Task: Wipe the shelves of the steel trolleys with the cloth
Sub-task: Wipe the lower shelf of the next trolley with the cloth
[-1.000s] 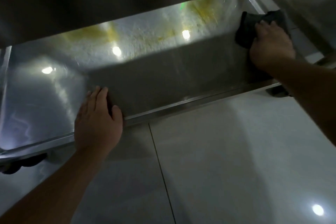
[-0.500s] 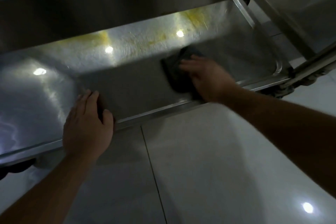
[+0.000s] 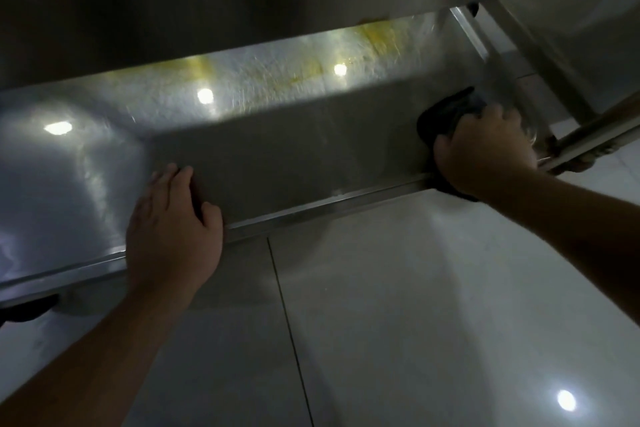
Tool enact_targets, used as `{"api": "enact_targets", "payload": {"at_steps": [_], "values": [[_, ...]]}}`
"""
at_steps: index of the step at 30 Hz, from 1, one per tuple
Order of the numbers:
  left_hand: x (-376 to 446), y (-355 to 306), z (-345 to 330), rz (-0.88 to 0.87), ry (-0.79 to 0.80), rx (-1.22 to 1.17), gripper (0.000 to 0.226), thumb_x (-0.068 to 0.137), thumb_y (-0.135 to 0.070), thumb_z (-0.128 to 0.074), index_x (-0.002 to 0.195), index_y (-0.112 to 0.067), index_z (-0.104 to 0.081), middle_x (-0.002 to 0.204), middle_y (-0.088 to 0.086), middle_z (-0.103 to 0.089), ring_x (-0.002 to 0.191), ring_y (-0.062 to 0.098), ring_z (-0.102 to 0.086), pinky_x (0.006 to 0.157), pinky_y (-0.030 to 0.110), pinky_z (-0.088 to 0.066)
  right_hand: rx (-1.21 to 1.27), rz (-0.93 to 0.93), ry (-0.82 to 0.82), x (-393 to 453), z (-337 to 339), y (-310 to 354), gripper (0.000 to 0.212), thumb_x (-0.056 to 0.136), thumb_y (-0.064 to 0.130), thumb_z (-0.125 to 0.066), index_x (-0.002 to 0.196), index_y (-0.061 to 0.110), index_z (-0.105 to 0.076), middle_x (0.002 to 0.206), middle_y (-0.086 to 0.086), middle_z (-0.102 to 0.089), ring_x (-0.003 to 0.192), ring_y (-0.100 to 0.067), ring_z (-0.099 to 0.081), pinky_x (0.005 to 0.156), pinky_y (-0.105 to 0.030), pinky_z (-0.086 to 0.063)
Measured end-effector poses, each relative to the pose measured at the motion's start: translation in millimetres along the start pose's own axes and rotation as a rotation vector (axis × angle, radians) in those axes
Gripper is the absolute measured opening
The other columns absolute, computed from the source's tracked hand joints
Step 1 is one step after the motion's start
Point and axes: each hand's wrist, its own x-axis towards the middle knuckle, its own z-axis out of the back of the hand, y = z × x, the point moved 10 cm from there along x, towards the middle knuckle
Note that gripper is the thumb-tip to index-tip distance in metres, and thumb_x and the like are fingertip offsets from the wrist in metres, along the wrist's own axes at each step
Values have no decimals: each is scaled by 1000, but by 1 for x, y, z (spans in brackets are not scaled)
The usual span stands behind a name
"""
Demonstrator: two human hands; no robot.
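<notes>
Along the front rim of the bottom shelf (image 3: 263, 163), both hands are at work. At the shelf's right-hand end the right hand (image 3: 485, 149) presses down on the dark cloth (image 3: 440, 114), fingers curled over the bunched fabric so that it is gripped as well as pushed; the cloth lies on the steel just inside the front lip, close to the trolley's right corner post (image 3: 498, 66). Nearer the shelf's middle, the left hand (image 3: 173, 229) lies flat over the rim, fingers straight and reaching onto the shelf surface, holding nothing (a brace, by the look of it). Toward the back of the shelf, under the edge of the upper shelf (image 3: 242, 3), yellowish smears (image 3: 377, 38) show across the lit strip of steel, and they look untouched. The nearer band of the shelf reads plain and grey, though the dim light makes it hard to tell whether it is already clean. As a judgement, this shelf is partway done at best: the stained rear strip is left, and nothing shows whether the upper shelf or any other trolley has been wiped.
</notes>
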Motion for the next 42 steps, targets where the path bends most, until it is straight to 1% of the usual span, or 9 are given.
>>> {"api": "enact_targets", "payload": {"at_steps": [5, 9, 14, 20, 24, 29, 34, 39, 42], "values": [[1, -1, 0, -6, 0, -9, 68, 91, -33, -38, 153, -5, -48, 163, 17, -43, 152, 37, -37, 122, 54, -33, 172, 436, 7, -60, 12, 111, 44, 94, 49, -50, 106, 11, -69, 115, -14, -57, 108, -34, -54, 85, -41, -49], [0, -1, 0, -13, 18, -11, 69, 92, -33, -38, 154, -5, -48, 164, 17, -42, 152, 36, -37, 123, 53, -32, 295, 742, 51, -81, 12, 166, 52, 90, 52, -45, 126, 23, -70, 126, 0, -60, 114, -25, -52, 97, -43, -46], [-1, 0, -1, -11, 61, -9, 72, 92, -37, -36, 158, -9, -44, 169, 11, -36, 156, 31, -32, 125, 50, -28, 92, 568, -32, 31, 14, 120, 40, 101, 35, -45, 133, 17, -61, 138, -13, -59, 122, -38, -52, 103, -48, -44], [-2, 0, -1, 10, 77, -4, 73, 93, -40, -35, 161, -14, -39, 171, 7, -33, 158, 27, -27, 127, 47, -24, -24, -81, 111, 107, 5, -30, 57, 102, 37, -47, 146, 2, -41, 137, -30, -46, 123, -48, -47, 102, -57, -45], [-3, 1, 0, 39, 72, -7, 66, 97, -34, -42, 159, -12, -41, 169, 10, -35, 157, 31, -29, 127, 49, -25, -92, -57, 105, 58, 0, -41, 43, 101, 35, -49, 123, 0, -57, 129, -31, -50, 116, -51, -50, 92, -61, -47], [-2, -3, 2, 65, 104, -24, 68, 95, -33, -40, 159, -11, -41, 170, 11, -34, 158, 31, -26, 127, 49, -24, -147, -21, 153, 11, -4, -40, 51, 104, 48, -39, 86, 3, -57, 86, -19, -56, 75, -32, -57, 66, -38, -48], [-4, -6, 6, 48, 108, -23, 72, 92, -35, -36, 159, -10, -42, 169, 11, -35, 158, 31, -27, 125, 48, -26, -83, 317, 165, -35, 17, 67, 44, 98, 46, -48, 70, 13, -59, 73, -5, -61, 62, -20, -58, 53, -27, -37], [-5, -6, 4, 20, 143, -30, 71, 96, -35, -34, 161, -9, -38, 171, 12, -30, 160, 30, -23, 128, 44, -18, 192, 796, 169, -117, 18, 227, 32, 95, 40, -51, 103, 19, -74, 108, -3, -61, 100, -27, -60, 78, -33, -44], [4, 3, -3, 38, 205, -97, 60, 106, -26, -41, 164, -12, -33, 174, 8, -23, 161, 26, -16, 129, 42, -14, 252, 959, 133, -144, 19, 269, 36, 99, 37, -52, 122, 17, -71, 124, -5, -62, 111, -27, -53, 96, -35, -40]]}}
